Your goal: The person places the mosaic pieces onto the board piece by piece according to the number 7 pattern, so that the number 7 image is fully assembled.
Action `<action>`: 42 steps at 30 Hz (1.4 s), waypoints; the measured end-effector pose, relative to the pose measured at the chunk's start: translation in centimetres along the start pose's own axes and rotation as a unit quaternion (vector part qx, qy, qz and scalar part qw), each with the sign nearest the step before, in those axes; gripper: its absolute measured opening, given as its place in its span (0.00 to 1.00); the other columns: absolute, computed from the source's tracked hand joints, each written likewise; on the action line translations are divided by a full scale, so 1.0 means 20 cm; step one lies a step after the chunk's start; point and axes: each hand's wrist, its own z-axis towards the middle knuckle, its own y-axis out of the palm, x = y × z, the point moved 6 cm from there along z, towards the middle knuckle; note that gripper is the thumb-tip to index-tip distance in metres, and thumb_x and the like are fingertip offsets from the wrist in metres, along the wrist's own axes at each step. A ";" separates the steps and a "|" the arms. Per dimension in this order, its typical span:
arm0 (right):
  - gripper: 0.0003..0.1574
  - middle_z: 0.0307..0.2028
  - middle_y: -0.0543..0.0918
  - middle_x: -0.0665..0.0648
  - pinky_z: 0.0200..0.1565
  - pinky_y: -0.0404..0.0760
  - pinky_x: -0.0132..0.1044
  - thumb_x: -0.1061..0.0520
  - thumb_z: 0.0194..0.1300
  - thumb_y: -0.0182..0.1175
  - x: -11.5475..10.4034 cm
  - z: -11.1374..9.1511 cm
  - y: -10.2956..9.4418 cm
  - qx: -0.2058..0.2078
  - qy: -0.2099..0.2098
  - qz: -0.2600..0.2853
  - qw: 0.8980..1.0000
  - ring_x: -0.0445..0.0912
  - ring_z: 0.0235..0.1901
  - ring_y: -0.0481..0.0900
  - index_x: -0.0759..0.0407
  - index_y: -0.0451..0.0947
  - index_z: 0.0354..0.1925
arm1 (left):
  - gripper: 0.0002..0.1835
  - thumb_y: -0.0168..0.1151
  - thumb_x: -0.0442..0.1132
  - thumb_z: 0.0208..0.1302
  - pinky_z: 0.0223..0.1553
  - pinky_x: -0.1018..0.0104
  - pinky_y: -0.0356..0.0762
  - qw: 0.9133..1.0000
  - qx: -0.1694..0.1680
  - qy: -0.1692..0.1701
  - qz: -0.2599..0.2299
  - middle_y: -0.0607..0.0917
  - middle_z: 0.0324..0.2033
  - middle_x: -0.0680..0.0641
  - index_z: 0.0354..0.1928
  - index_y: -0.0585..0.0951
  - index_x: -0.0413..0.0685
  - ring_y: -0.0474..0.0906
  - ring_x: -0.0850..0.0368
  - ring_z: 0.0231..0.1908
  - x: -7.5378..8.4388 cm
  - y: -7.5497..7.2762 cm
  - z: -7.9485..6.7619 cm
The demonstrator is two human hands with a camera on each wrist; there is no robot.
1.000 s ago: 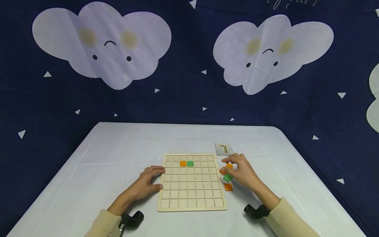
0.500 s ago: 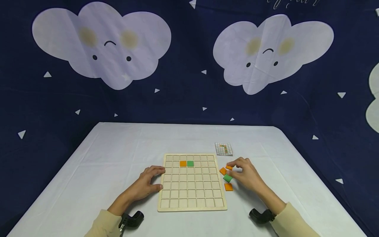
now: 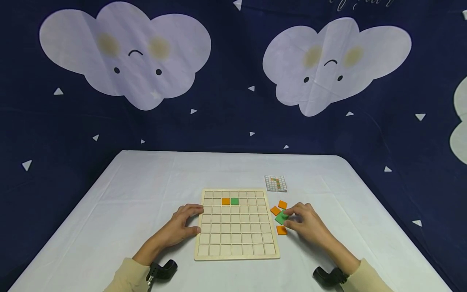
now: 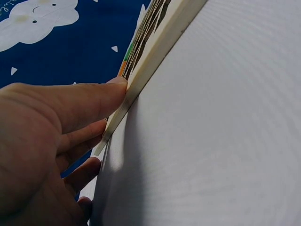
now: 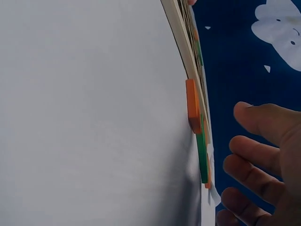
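Observation:
A pale wooden grid board (image 3: 236, 239) lies on the table, with one orange tile (image 3: 226, 201) and one green tile (image 3: 234, 201) side by side in its second row from the far edge. My left hand (image 3: 182, 225) rests against the board's left side, fingertips and thumb touching the rim (image 4: 141, 77). Beside the right side of the board lie loose green pieces (image 3: 280, 219) and several loose orange tiles (image 3: 281, 230). Just over the green pieces is my right hand (image 3: 308, 223), its thumb and index finger apart. In the right wrist view its fingers (image 5: 254, 150) hold nothing.
A small printed grid card (image 3: 275, 183) with a coloured pattern lies past the board's far right corner. A white cloth covers the table (image 3: 146, 178). Behind it hangs a dark blue backdrop (image 3: 233, 121) with clouds and triangles.
My right hand has drawn back toward me and to the right, uncovering the two far orange tiles and coming over the green pieces. My left hand has stayed at the board's edge.

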 end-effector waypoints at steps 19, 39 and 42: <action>0.14 0.36 0.79 0.39 0.45 0.69 0.37 0.50 0.48 0.71 0.03 -0.08 0.04 -0.025 0.016 -0.029 0.999 0.39 0.41 0.67 0.45 0.84 0.38 | 0.28 0.68 0.37 0.53 0.63 0.38 0.53 1.000 0.001 0.001 -0.001 0.71 0.62 0.46 0.59 0.74 0.43 0.58 0.42 0.66 0.00 0.00 -0.01; 0.13 0.35 0.77 0.39 0.44 0.65 0.38 0.53 0.45 0.72 0.00 -0.09 0.06 -0.026 -0.017 -0.053 0.998 0.38 0.40 0.65 0.43 0.83 0.34 | 0.28 0.68 0.38 0.54 0.64 0.40 0.52 1.000 -0.001 0.002 0.000 0.72 0.62 0.47 0.58 0.75 0.44 0.58 0.43 0.66 0.00 0.00 0.00; 0.14 0.35 0.77 0.39 0.44 0.65 0.38 0.53 0.45 0.72 0.00 -0.09 0.06 -0.023 -0.027 -0.055 0.998 0.38 0.40 0.65 0.43 0.83 0.34 | 0.28 0.68 0.38 0.54 0.63 0.39 0.52 1.000 -0.001 0.001 -0.002 0.71 0.62 0.47 0.58 0.75 0.44 0.58 0.43 0.66 0.01 0.00 -0.01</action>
